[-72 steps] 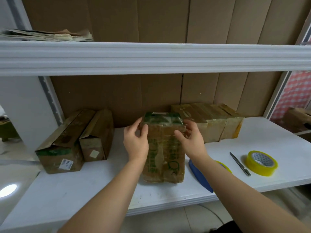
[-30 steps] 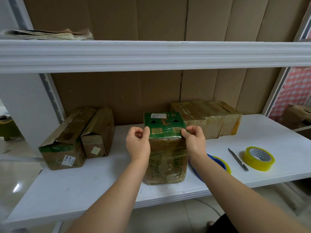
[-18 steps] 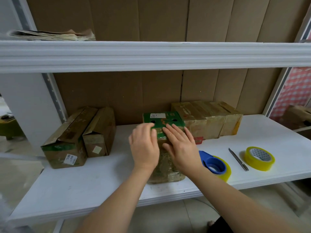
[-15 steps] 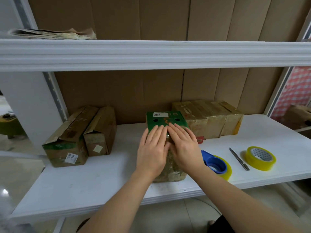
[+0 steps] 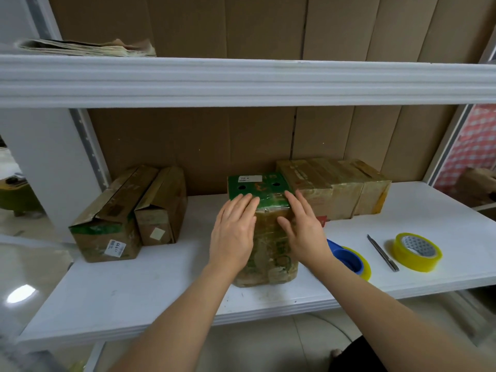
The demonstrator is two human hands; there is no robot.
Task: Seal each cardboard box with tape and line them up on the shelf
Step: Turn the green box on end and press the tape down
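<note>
On the white shelf (image 5: pixel 161 285), a green-topped box (image 5: pixel 265 237) is standing upright. Both the left hand (image 5: pixel 233 234) and the right hand (image 5: pixel 303 232) are lying flat on its front, fingers straight, pressing it.

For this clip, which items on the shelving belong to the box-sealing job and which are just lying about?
Job:
- green-topped box, left hand and right hand flat on it
- two boxes at left
- taped boxes at right
- yellow tape roll
- blue tape dispenser
- utility knife
- lower shelf

Lying about:
- stack of papers on the upper shelf
- box beyond the right upright
</note>
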